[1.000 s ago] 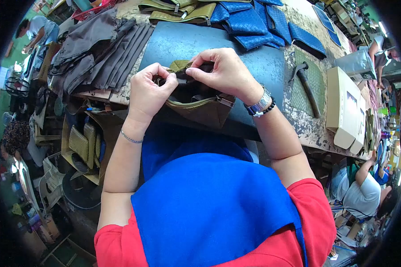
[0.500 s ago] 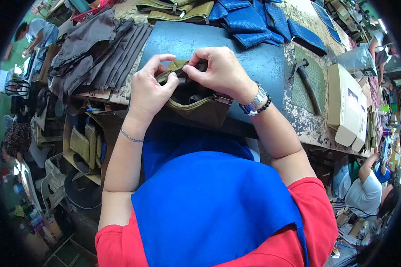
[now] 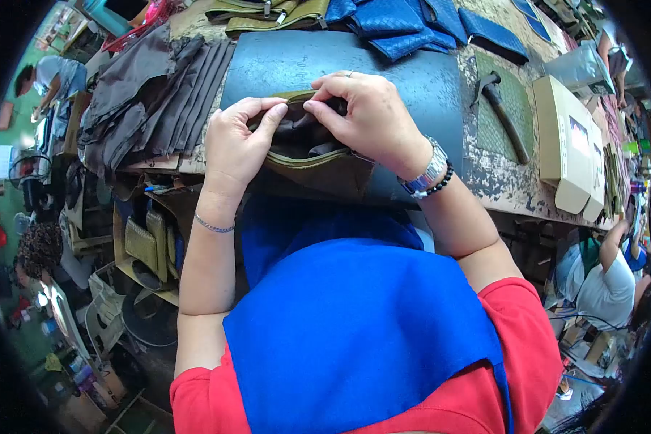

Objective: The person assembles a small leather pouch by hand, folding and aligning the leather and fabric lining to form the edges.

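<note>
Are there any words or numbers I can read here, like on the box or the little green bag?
No text here can be read.
Cardboard box: the dark label on it is too blurred to read.
Olive pouch, pinched by the left hand and right hand: no writing shows.
Wristwatch: only its band shows, no numbers.

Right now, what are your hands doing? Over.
Left hand and right hand both pinching olive pouch at its open mouth. Dark lining shows inside. Hammer lies apart, nothing blocking.
</note>
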Demonstrator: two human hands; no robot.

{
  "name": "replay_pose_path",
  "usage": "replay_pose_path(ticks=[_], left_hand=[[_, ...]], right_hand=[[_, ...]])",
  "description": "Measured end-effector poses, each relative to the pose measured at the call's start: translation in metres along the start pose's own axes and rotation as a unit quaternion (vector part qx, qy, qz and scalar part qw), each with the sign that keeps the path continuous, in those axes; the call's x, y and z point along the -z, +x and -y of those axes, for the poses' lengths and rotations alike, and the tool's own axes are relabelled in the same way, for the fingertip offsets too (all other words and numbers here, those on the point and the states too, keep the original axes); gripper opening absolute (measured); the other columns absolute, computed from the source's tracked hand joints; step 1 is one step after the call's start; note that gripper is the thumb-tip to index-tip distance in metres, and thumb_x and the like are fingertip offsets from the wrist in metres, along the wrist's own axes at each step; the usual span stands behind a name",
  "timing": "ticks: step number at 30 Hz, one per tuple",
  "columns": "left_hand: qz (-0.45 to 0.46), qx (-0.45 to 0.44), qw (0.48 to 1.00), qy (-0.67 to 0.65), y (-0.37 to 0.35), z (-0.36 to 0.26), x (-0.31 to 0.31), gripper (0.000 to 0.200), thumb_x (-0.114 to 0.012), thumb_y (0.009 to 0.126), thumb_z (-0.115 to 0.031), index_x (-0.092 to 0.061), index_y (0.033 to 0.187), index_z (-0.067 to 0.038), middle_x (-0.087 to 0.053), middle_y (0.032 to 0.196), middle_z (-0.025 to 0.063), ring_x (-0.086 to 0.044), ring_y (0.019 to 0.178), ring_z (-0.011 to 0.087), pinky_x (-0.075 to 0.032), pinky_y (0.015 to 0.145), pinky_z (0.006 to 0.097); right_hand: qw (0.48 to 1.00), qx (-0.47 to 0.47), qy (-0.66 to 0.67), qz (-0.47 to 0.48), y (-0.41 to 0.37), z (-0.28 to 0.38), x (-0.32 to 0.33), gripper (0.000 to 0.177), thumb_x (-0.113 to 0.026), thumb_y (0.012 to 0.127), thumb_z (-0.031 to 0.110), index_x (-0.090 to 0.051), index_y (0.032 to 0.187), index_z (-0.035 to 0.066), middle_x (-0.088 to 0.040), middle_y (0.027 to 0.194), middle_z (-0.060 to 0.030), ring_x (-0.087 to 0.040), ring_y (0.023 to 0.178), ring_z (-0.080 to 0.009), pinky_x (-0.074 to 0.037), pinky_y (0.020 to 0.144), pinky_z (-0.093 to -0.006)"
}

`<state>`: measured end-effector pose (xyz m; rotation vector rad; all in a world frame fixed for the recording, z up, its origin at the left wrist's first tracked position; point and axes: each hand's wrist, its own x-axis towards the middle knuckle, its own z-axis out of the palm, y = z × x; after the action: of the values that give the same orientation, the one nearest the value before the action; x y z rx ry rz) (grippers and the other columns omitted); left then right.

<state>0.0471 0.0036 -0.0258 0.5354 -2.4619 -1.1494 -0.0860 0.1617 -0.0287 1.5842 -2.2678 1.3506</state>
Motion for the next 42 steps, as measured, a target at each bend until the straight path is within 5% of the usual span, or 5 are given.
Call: replay_pose_path(ticks=[8, 14, 32, 38, 42], left_hand=[[0.015, -0.021, 0.999, 0.023, 0.006, 0.001, -0.003, 0.019, -0.069, 0.091, -0.015, -0.073, 0.097, 0.002, -0.073, 0.086, 0.0068, -0.064, 0.081, 0.0076, -0.05, 0.076, 0.0245], [0.002, -0.046, 0.995, 0.093, 0.009, 0.001, -0.005, 0.021, -0.068, 0.091, -0.033, -0.077, 0.096, -0.015, -0.074, 0.088, 0.0021, -0.068, 0.081, 0.0209, -0.027, 0.108, 0.0605], [0.03, -0.036, 0.993, 0.112, 0.014, -0.004, -0.006, 0.023, -0.063, 0.094, -0.033, -0.072, 0.093, -0.013, -0.071, 0.083, 0.0031, -0.064, 0.072, 0.0221, -0.028, 0.108, 0.0583], [0.033, -0.1, 0.975, 0.196, 0.016, -0.014, -0.005, 0.019, -0.063, 0.093, -0.029, -0.069, 0.09, -0.011, -0.07, 0.083, 0.0047, -0.065, 0.076, 0.0254, -0.028, 0.107, 0.0633], [0.052, -0.235, 0.942, 0.233, 0.04, -0.019, 0.011, 0.014, -0.064, 0.092, -0.024, -0.069, 0.091, -0.012, -0.069, 0.086, 0.005, -0.067, 0.083, 0.0272, -0.028, 0.106, 0.0656]], right_hand=[[0.999, -0.036, 0.016, -0.013, 0.002, -0.005, -0.006, 0.02, -0.07, 0.08, 0.024, -0.072, 0.083, 0.004, -0.068, 0.079, -0.0166, -0.067, 0.075, -0.0335, -0.054, 0.07, -0.0419], [1.0, -0.025, -0.006, -0.002, -0.003, -0.002, 0.001, 0.016, -0.073, 0.081, 0.018, -0.071, 0.085, 0.002, -0.073, 0.089, -0.0135, -0.069, 0.078, -0.0298, -0.055, 0.071, -0.0347], [0.997, -0.066, 0.015, -0.037, -0.005, -0.008, -0.001, 0.016, -0.073, 0.081, 0.017, -0.071, 0.084, 0.002, -0.069, 0.077, -0.0156, -0.069, 0.07, -0.0276, -0.054, 0.065, -0.0341], [0.995, -0.052, 0.063, -0.062, 0.001, -0.014, -0.002, 0.018, -0.073, 0.082, 0.017, -0.07, 0.087, 0.0, -0.069, 0.077, -0.0161, -0.069, 0.073, -0.0246, -0.054, 0.067, -0.0338], [0.995, 0.008, 0.041, 0.087, 0.021, -0.017, 0.024, 0.017, -0.071, 0.085, 0.016, -0.069, 0.092, 0.001, -0.068, 0.076, -0.015, -0.07, 0.074, -0.0241, -0.054, 0.068, -0.0327]])
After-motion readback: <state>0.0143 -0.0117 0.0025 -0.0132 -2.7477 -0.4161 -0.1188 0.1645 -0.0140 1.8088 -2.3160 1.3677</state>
